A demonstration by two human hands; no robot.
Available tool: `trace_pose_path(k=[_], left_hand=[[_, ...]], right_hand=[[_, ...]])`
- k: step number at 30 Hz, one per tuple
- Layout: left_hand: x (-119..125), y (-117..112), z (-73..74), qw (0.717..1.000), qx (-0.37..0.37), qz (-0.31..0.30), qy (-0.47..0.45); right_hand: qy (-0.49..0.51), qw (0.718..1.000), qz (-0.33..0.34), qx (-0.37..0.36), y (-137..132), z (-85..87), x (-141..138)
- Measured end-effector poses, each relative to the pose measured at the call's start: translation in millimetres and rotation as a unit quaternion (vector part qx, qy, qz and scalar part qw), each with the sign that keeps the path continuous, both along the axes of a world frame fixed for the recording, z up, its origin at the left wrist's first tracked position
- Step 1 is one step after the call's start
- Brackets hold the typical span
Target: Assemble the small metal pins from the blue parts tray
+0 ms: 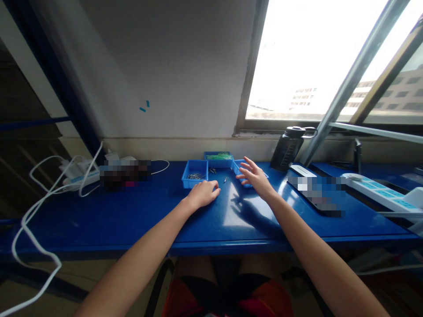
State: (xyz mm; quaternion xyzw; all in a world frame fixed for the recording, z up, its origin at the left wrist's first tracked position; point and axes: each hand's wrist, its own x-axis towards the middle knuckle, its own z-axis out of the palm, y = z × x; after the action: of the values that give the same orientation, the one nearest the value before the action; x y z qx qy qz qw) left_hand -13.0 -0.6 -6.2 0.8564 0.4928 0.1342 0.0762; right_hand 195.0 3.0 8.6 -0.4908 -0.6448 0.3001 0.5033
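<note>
My left hand (203, 193) rests on the blue tabletop (132, 215) with its fingers curled in, just in front of a small blue tray (194, 173) that holds several small metal screws. What the fingers hold, if anything, is hidden. My right hand (253, 176) hovers with spread fingers over a second blue tray (238, 167) to the right. A single loose screw (225, 179) lies on the table between the two hands. A third blue tray (218, 159) with green contents stands behind, against the wall.
A dark water bottle (287, 147) stands at the right by the window. White power strips (380, 193) lie at the far right, and a white cable and plugs (76, 171) at the left. The table's front edge runs below my forearms.
</note>
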Motion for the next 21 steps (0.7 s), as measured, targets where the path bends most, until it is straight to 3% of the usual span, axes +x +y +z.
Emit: trace_pose_path(k=[4, 7, 10, 15, 21], left_hand=[[0.2, 0.5, -0.9, 1.0, 0.0, 0.0, 0.0], [0.6, 0.0, -0.7, 1.0, 0.0, 0.001, 0.001], [1.0, -0.4, -0.2, 1.0, -0.001, 0.001, 0.003], [1.7, -0.2, -0.9, 1.0, 0.002, -0.001, 0.008], [2.8, -0.7, -0.4, 1.0, -0.005, 0.005, 0.012]], right_hand=[[-0.174, 0.985, 0.022, 0.009, 0.8, -11.9, -6.1], [-0.343, 0.936, 0.035, 0.074, 2.2, -24.2, -11.3], [-0.465, 0.88, 0.017, 0.095, 2.2, -32.4, -15.7], [-0.528, 0.842, -0.01, 0.109, -1.3, -32.6, -26.2], [-0.526, 0.844, 0.005, 0.104, -1.2, -29.6, -30.6]])
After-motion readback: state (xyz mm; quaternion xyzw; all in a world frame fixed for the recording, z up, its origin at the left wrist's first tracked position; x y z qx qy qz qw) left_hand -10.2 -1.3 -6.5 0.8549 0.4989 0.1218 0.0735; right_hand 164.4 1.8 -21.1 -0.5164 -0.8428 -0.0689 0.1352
